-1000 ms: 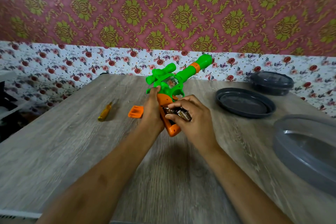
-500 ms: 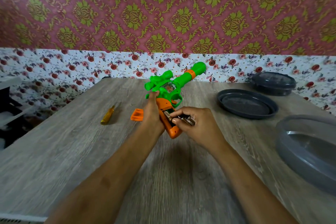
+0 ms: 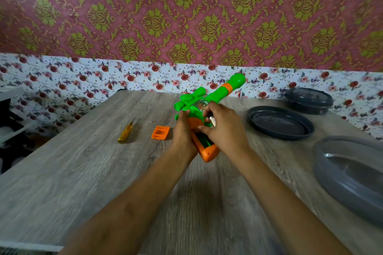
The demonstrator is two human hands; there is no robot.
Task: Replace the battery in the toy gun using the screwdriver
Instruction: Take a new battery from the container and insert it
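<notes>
Wood-grain table [image 3: 83,172], green-orange toy gun [image 3: 209,97], grip compartment open, both hands holding

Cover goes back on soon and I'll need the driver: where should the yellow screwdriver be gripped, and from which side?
Take the screwdriver by its thick yellow handle, the near end. It lies flat on the table, tip pointing away, apart from the orange battery cover. Probably come from above with the grip across the handle.

Rear wall [image 3: 186,12] carries maroon damask paper with olive-gold motifs. Below it runs a white floral band [image 3: 83,76]. Grey wood-grain table [image 3: 62,182] abuts this wall.
</notes>
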